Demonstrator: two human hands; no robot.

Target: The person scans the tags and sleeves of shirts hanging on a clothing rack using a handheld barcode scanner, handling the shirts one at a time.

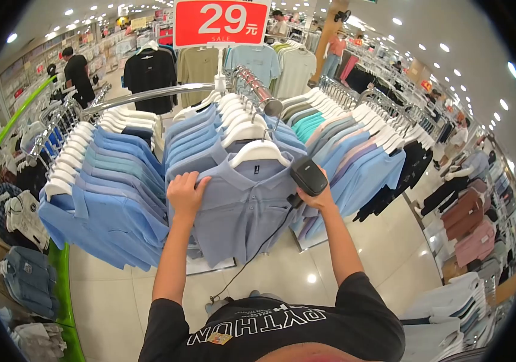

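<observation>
Steadying the frontmost grey-blue shirt (234, 217), likely holding it spread on its white hanger (260, 152), the left hand (183, 192) is clamping fingers on one edge; the right hand (319, 195) is wrapping fingers around a corded black device (309, 175).

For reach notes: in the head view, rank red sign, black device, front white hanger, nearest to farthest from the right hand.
1. Black device, in the right hand.
2. Front white hanger, left of it.
3. Red sign, top, beyond both.
</observation>
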